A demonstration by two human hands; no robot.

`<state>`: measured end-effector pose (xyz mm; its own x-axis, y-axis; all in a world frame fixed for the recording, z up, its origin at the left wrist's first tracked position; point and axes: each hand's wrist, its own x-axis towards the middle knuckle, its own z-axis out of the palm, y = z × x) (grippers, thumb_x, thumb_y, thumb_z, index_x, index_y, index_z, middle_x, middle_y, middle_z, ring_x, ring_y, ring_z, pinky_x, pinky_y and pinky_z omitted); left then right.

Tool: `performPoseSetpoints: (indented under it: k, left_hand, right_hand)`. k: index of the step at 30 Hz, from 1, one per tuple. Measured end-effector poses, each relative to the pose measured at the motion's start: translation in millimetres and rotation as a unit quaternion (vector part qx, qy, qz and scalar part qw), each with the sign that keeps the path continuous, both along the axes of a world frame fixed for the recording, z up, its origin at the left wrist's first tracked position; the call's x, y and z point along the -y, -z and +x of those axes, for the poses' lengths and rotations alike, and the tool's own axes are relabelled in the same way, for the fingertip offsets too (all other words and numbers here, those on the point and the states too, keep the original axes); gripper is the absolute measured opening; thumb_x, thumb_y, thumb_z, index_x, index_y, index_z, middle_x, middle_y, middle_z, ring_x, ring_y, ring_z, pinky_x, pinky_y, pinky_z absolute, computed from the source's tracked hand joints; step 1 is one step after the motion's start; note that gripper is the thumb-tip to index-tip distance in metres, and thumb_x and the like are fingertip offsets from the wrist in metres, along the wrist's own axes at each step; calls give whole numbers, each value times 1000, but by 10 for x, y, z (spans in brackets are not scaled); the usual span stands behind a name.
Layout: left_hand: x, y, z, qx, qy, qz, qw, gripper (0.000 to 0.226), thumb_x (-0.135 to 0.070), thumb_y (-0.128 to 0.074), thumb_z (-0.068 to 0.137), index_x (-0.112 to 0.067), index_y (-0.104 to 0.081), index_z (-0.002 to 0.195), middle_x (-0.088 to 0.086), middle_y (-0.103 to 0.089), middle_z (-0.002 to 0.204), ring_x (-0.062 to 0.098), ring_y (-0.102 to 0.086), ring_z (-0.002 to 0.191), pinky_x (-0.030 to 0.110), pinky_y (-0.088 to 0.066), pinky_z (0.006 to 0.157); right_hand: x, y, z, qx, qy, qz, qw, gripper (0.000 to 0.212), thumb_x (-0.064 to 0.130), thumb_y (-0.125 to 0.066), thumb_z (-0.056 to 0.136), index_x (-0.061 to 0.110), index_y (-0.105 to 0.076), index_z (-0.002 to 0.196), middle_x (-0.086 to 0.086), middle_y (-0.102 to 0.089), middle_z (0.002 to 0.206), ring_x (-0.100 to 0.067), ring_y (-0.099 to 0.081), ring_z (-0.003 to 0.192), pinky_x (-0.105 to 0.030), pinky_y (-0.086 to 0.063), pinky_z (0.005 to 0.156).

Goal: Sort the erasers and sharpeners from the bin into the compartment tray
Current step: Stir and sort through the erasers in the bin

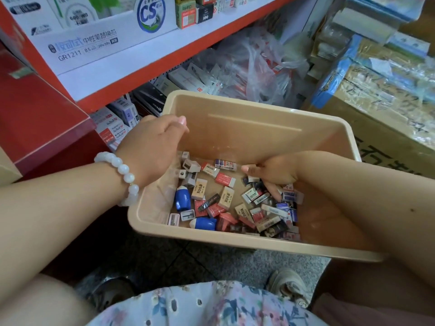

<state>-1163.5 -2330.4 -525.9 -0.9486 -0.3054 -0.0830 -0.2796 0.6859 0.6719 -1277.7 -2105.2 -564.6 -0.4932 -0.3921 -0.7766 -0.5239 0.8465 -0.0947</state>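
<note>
Right hand (273, 175) is down inside the bin (235, 114), fingers curled into the eraser pile (270, 208) at the bin's near-right corner. Something small may be pinched under the fingers, but the palm hides it, so I cannot tell what, if anything, is held. Left hand (155, 147) clamps the bin's left rim, thumb over the edge, steadying it with the bin tipped toward the person.

Key relation: erasers crowd the bin's right half, directly under the right hand. Sharpeners sit on the bin's left side: the small grey sharpeners (188, 170) just below the left hand, the blue sharpener (183, 198) nearer the front wall, long axis roughly along the left wall. A second blue one (204, 223) lies against the front wall.

My read: right hand is nearer the erasers, while sharpeners need a reach across the bin. Compartment tray is not in view, so drop-off direction is unknown.
</note>
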Motion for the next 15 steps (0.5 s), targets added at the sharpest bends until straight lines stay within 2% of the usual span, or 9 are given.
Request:
performPoseSetpoints:
  k: [3, 5, 7, 9, 10, 12, 15]
  left_hand:
    - [-13, -12, 1, 5, -1, -5, 1000, 40, -39, -26, 101, -28, -63, 111, 6, -50, 127, 20, -47, 114, 31, -31, 90]
    - [-27, -23, 7, 4, -2, -8, 1000, 41, -39, -26, 101, -27, -63, 112, 6, -50, 127, 19, -47, 114, 30, -31, 89]
    - [-23, -22, 12, 6, -3, -9, 1000, 41, -40, -26, 101, -27, -63, 113, 6, -50, 128, 19, -46, 115, 30, -30, 89]
    - [-14, -19, 9, 6, -2, -6, 1000, 41, -40, -26, 101, -27, -63, 112, 6, -50, 128, 19, -47, 115, 30, -31, 89]
    - [-13, -21, 6, 5, -2, -4, 1000, 40, -40, -26, 101, -27, -63, 111, 6, -50, 128, 19, -47, 115, 30, -31, 89]
    - [-9, -19, 6, 5, -4, -4, 1000, 40, -40, -26, 101, -27, -63, 110, 6, -50, 128, 19, -47, 114, 30, -30, 89]
    - [-9, -19, 9, 6, -4, -5, 1000, 39, -41, -26, 101, -29, -63, 109, 6, -50, 128, 19, -46, 114, 29, -30, 89]
  right_hand:
    - [-13, -25, -31, -6, 26, -4, 1000, 97, 67, -4, 91, 7, -75, 66, 0, -65, 62, -13, -55, 73, -44, -31, 109]
    - [-19, -12, -26, -6, 36, -10, 999, 94, 67, -5, 91, 5, -74, 75, -8, -71, 71, -21, -64, 80, -40, -35, 106]
    - [-26, -8, -19, -58, 23, -8, 998, 94, 71, -3, 86, 8, -72, 77, -12, -73, 80, -23, -65, 85, -37, -35, 104]
    - [-35, 5, -34, -127, 2, -38, 991, 98, 76, 2, 79, 10, -70, 91, -9, -72, 91, -22, -62, 93, -37, -35, 103]
    - [-35, 0, -29, -139, 16, -68, 988, 93, 75, 0, 81, 12, -67, 94, -6, -69, 91, -21, -60, 92, -38, -38, 100]
    - [-29, -37, 12, -81, 100, -127, 984, 78, 69, -8, 88, 13, -63, 85, -4, -63, 77, -22, -58, 74, -38, -47, 89]
    - [-27, -5, 3, -8, 186, -173, 967, 79, 66, -10, 91, 9, -64, 88, -7, -61, 71, -21, -53, 60, -36, -49, 72]
